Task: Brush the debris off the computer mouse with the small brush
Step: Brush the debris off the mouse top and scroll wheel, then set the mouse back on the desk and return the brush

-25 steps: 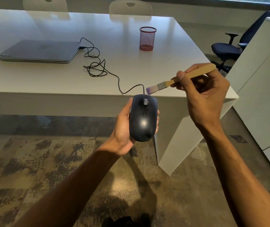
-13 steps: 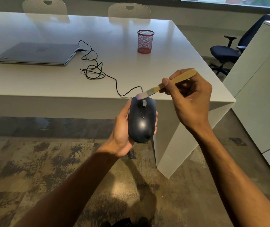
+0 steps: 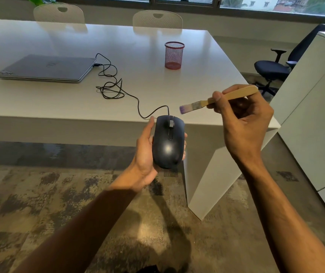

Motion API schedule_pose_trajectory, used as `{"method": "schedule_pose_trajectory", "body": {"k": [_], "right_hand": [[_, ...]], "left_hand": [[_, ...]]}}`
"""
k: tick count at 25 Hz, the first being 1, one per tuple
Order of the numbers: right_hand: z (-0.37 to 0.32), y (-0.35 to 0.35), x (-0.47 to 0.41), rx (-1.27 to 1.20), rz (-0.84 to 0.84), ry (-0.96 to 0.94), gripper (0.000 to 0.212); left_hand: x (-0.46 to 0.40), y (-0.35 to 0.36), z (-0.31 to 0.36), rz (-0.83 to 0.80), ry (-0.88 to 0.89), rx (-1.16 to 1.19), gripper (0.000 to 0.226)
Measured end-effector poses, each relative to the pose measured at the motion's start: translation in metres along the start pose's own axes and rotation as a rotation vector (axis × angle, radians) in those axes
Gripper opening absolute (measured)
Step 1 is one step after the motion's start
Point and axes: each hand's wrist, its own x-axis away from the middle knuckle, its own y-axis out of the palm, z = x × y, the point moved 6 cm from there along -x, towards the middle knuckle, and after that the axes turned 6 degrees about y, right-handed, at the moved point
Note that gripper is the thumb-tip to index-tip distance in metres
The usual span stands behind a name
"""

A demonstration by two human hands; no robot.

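A dark wired computer mouse [image 3: 168, 142] rests top-up in my left hand [image 3: 144, 154], held in the air just in front of the white table's near edge. Its black cable [image 3: 110, 87] loops across the table to a laptop. My right hand [image 3: 242, 123] grips the wooden handle of a small brush [image 3: 216, 99]. The purple-tipped bristles point left and hover a little above and to the right of the mouse's front end, not touching it.
On the white table [image 3: 79, 107] lie a closed grey laptop [image 3: 45, 68] and a red mesh cup [image 3: 174, 55]. Two white chairs stand behind it. A dark office chair [image 3: 271, 69] and a white cabinet [image 3: 315, 107] are at the right. Patterned carpet lies below.
The brush touched the front of the mouse half a second ago; now my right hand has lifted it up and to the right, off the mouse. The mouse stays in my left hand.
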Motion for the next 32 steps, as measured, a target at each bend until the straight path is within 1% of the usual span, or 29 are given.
{"method": "schedule_pose_trajectory", "body": {"k": [4,7,11,15,18,21,23,25,26,28,32], "right_hand": [[0.007,-0.016,-0.01,0.001,0.015,0.027,0.008],[0.011,-0.027,-0.019,-0.014,0.021,0.029,0.008],[0.019,-0.032,-0.031,-0.033,0.008,0.032,0.008],[0.03,-0.031,-0.046,-0.047,0.013,0.056,0.005],[0.042,-0.025,-0.06,-0.042,0.024,0.078,0.008],[0.058,-0.013,-0.075,-0.036,0.033,0.104,0.009],[0.069,-0.004,-0.088,-0.021,0.053,0.117,0.008],[0.077,0.006,-0.103,-0.011,0.07,0.11,0.01],[0.081,0.01,-0.11,-0.011,0.075,0.111,0.011],[0.089,0.02,-0.124,-0.009,0.091,0.114,0.011],[0.106,0.04,-0.144,0.014,0.109,0.121,0.009]], "left_hand": [[-0.02,0.005,0.009,-0.009,0.065,-0.034,0.059],[-0.036,0.007,0.016,0.002,0.111,-0.091,0.058],[-0.064,0.001,0.027,0.078,0.131,-0.184,0.06],[-0.098,-0.009,0.044,0.192,0.14,-0.282,0.056],[-0.124,-0.013,0.061,0.221,0.125,-0.356,0.052],[-0.155,-0.024,0.073,0.235,0.111,-0.498,0.047],[-0.178,-0.036,0.08,0.266,0.109,-0.563,0.051],[-0.2,-0.046,0.086,0.293,0.097,-0.636,0.061],[-0.213,-0.05,0.089,0.294,0.099,-0.674,0.062],[-0.234,-0.055,0.092,0.285,0.099,-0.715,0.056],[-0.273,-0.06,0.097,0.227,0.082,-0.788,0.049]]}}
